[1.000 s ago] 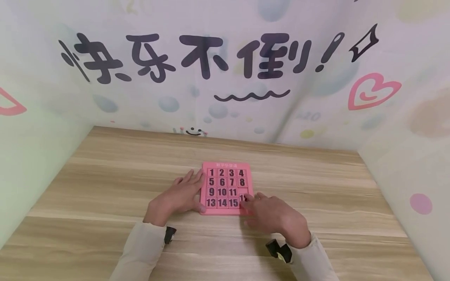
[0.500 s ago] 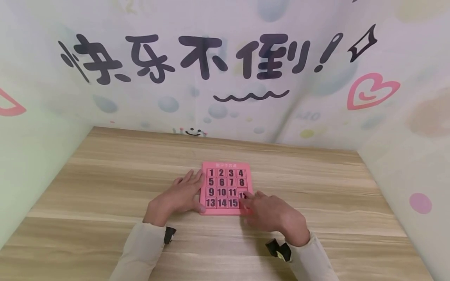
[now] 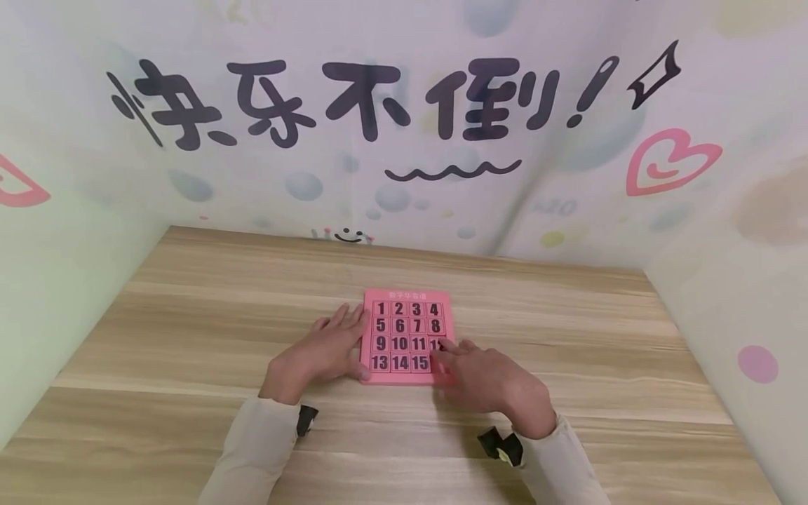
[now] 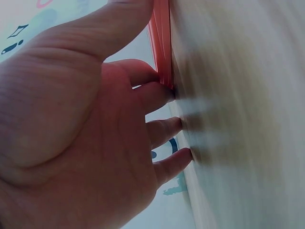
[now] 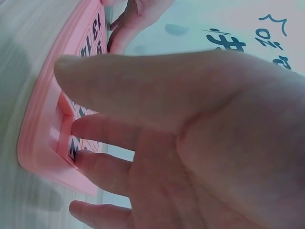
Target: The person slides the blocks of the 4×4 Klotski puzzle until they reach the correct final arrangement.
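A pink number sliding puzzle (image 3: 404, 297) lies flat on the table, its black-numbered tiles in rows from 1 at the top left. My left hand (image 3: 325, 351) rests along its left side, fingers spread, thumb at the lower left corner. In the left wrist view the fingertips meet the puzzle's edge (image 4: 162, 43). On the right side, my right hand (image 3: 495, 382) touches the tile right of 11 (image 3: 435, 345) with its fingertips, which partly cover its number. Below that tile, in the right wrist view, an empty slot (image 5: 66, 126) shows in the bottom corner.
The puzzle lies near the middle of a wood-grain table (image 3: 252, 280). A white printed backdrop (image 3: 353, 203) with large black characters closes off the back, and further printed panels stand at both sides. Each wrist wears a black device (image 3: 501, 446).
Under my right fingertips, the tile has slid up from the bottom right slot to the place beside 11. My right fingers have shifted slightly upward; my left hand stays put.
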A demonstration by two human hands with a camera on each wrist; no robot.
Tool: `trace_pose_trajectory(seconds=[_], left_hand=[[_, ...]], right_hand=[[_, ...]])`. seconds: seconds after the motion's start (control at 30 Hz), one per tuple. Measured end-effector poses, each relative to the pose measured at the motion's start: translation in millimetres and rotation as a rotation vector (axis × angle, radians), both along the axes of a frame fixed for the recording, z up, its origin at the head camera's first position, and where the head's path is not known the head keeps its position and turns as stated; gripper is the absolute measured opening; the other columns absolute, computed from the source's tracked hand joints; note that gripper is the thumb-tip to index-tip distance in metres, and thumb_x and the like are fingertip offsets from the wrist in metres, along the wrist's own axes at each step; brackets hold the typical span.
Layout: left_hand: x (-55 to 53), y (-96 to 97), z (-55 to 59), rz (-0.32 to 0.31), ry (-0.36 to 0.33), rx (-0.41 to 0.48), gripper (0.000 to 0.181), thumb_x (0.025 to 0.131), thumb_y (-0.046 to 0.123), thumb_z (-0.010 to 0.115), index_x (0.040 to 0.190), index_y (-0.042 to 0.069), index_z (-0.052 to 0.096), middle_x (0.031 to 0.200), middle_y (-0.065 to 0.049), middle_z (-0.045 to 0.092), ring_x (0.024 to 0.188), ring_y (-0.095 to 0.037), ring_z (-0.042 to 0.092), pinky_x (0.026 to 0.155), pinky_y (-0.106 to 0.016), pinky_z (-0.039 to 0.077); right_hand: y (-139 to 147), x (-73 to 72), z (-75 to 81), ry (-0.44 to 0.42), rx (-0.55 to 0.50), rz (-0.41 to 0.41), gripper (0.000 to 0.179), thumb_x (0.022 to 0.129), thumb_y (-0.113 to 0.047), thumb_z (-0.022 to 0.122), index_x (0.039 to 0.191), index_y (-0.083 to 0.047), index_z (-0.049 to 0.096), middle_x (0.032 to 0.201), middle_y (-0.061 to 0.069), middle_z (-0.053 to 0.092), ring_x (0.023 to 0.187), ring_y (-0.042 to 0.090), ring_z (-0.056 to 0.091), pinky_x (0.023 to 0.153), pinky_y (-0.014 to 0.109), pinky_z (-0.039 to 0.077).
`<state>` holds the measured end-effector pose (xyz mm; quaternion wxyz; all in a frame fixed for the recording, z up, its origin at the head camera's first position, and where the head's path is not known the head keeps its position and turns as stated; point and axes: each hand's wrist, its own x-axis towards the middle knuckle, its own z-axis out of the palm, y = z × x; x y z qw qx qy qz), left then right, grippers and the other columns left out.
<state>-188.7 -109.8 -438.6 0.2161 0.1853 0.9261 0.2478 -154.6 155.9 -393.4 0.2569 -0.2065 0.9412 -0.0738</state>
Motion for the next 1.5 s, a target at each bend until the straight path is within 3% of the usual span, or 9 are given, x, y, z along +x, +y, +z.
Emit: trace_pose_trajectory(seconds=[0.57, 0.9, 1.17, 1.5], left_hand=[[8.4, 0.7, 3.4, 0.021, -0.013, 0.004, 0.105, 0.086, 0.029, 0.085, 0.164, -0.002, 0.021, 0.174, -0.017, 0.01, 0.163, -0.042, -0.001, 0.131, -0.063, 0.005], [4.6, -0.2, 7.1, 0.015, -0.005, 0.008, 0.106, 0.087, 0.031, 0.083, 0.164, -0.003, 0.019, 0.174, -0.019, 0.008, 0.162, -0.044, -0.001, 0.13, -0.065, 0.004], [1.0, -0.2, 8.9, 0.013, -0.007, 0.002, 0.107, 0.087, 0.032, 0.083, 0.165, -0.002, 0.017, 0.174, -0.018, 0.007, 0.163, -0.042, -0.003, 0.13, -0.064, 0.002], [3.9, 1.6, 5.1, 0.01, -0.021, 0.011, 0.108, 0.086, 0.032, 0.084, 0.164, -0.003, 0.019, 0.174, -0.02, 0.008, 0.162, -0.044, -0.001, 0.13, -0.064, 0.004]], right_hand=[[1.0, 4.9, -2.5, 0.002, -0.014, -0.032, 0.063, 0.102, -0.033, 0.068, 0.159, -0.02, 0.046, 0.171, 0.006, 0.034, 0.158, 0.04, 0.031, 0.125, 0.062, 0.032], [-0.1, -0.9, 2.0, 0.033, 0.008, 0.015, 0.062, 0.102, -0.031, 0.067, 0.159, -0.015, 0.047, 0.17, 0.009, 0.034, 0.155, 0.043, 0.034, 0.125, 0.059, 0.034], [-0.7, -1.8, 4.3, 0.038, 0.006, 0.005, 0.06, 0.103, -0.031, 0.066, 0.158, -0.016, 0.047, 0.169, 0.01, 0.036, 0.155, 0.043, 0.034, 0.125, 0.058, 0.034], [1.0, 1.4, 1.7, 0.031, 0.001, -0.014, 0.059, 0.103, -0.03, 0.066, 0.157, -0.016, 0.049, 0.168, 0.009, 0.039, 0.156, 0.041, 0.035, 0.125, 0.056, 0.034]])
